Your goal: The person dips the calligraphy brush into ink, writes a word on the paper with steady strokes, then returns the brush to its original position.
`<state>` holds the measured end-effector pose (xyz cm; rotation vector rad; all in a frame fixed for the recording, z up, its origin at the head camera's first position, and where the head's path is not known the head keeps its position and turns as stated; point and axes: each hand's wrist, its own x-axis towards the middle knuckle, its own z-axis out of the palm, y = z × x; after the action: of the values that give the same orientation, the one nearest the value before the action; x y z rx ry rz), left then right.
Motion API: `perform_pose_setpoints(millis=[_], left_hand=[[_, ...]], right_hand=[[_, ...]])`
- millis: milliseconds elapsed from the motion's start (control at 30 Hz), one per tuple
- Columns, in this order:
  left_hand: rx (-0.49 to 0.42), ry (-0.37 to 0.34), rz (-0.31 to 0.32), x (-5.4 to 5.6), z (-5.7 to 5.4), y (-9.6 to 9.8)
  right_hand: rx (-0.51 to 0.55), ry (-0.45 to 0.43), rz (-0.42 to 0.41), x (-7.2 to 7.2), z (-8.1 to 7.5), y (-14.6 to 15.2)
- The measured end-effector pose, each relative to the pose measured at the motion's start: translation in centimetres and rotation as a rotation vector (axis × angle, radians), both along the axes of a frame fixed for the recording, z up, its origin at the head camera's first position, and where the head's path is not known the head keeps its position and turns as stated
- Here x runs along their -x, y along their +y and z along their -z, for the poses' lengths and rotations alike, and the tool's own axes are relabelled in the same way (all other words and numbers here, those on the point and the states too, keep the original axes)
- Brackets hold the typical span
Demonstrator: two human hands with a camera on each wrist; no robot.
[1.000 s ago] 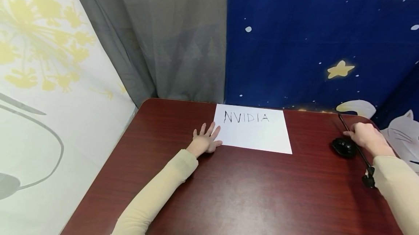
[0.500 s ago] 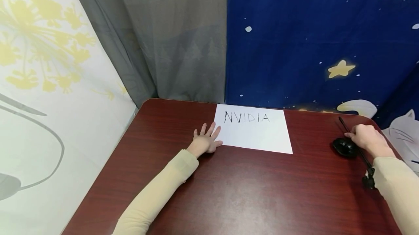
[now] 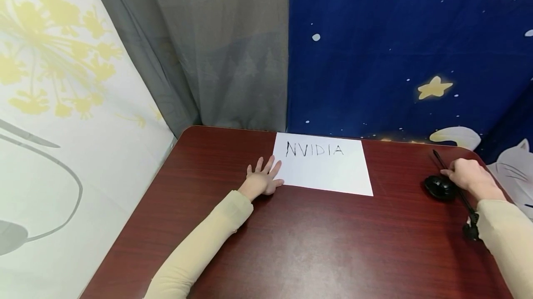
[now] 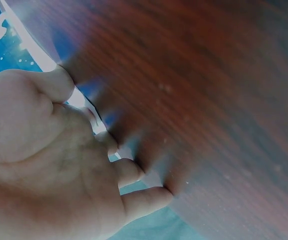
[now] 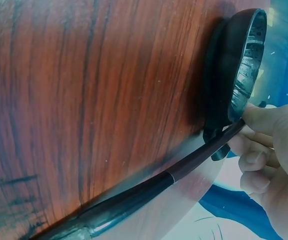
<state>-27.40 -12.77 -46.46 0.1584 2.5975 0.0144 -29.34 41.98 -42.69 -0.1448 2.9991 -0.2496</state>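
Observation:
My left hand (image 3: 260, 182) lies with fingers spread over the left edge of a white sheet of paper (image 3: 325, 176) lettered NVIDIA in black. In the left wrist view, its fingertips (image 4: 156, 196) meet the tabletop. At the far right, my right hand (image 3: 468, 174) pinches a slim dark brush (image 3: 463, 202) between thumb and fingers; its bristles cannot be made out. Just left of that hand sits a small black dish (image 3: 439, 188), tilted in the right wrist view, its inside (image 5: 251, 62) streaked and glossy. The brush (image 5: 133, 197) passes close by the dish's rim; contact is unclear.
The reddish-brown table (image 3: 300, 248) has rounded back corners. Behind it hang a grey curtain (image 3: 237, 58) and a blue curtain (image 3: 354, 67) with stars. A white patterned wall covering (image 3: 83, 160) borders the left side. A black object (image 3: 470, 232) shows beside the right sleeve.
The brush's far tip has shifted slightly toward my right hand, which has moved a little down and right. My left hand and the paper keep their places.

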Motion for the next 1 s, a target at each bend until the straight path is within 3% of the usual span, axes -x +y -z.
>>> perform_pose_setpoints(millis=[200, 500, 767, 1000], left_hand=[[-0.003, 0.017, 0.001, -0.2, -0.4, 0.2], [0.008, -0.001, -0.007, 0.0, 0.2, 0.0], [0.000, 0.028, -0.004, -1.0, -1.1, 0.2], [-0.021, 0.064, 0.017, -1.1, -0.8, 0.1]], right_hand=[[0.003, -0.004, -0.004, -0.1, 0.0, 0.1], [0.003, 0.021, 0.002, -0.1, 0.0, 0.2], [0.028, 0.191, -0.041, -0.4, -0.5, -0.1], [0.065, 0.286, -0.033, -1.1, -2.0, -1.5]])
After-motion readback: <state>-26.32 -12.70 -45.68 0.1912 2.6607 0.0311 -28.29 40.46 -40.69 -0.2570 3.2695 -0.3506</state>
